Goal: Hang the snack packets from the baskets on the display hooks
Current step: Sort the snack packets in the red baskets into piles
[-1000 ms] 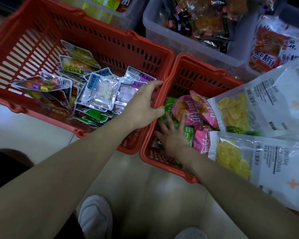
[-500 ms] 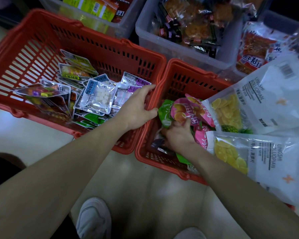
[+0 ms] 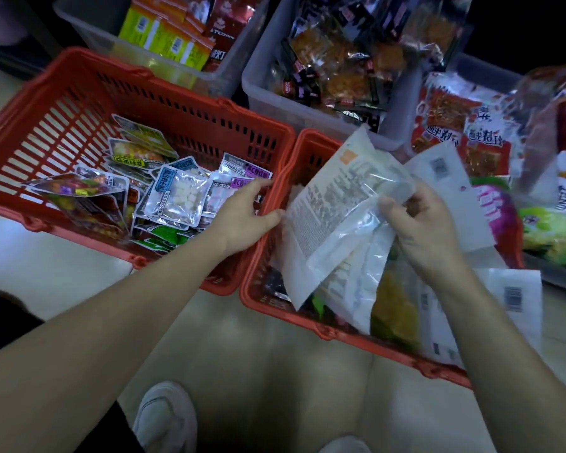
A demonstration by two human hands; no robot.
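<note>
In the left basket [image 3: 183,101] the small packets [image 3: 177,199] lay as they had a second before. The left hand [image 3: 242,220] still gripped the rim where the two baskets meet, thumb on one side and fingers curled over the other. The change was on the right. The right hand [image 3: 428,230], which had been down inside the right basket [image 3: 343,336], had come up with a sheaf of white packets [image 3: 337,204] — pinched between thumb and curled fingers, printed backs to the camera, lower ends trailing in the basket. No display hooks showed, so hanging looked not yet begun — this seemed a batch picked out, ready to carry across.
</note>
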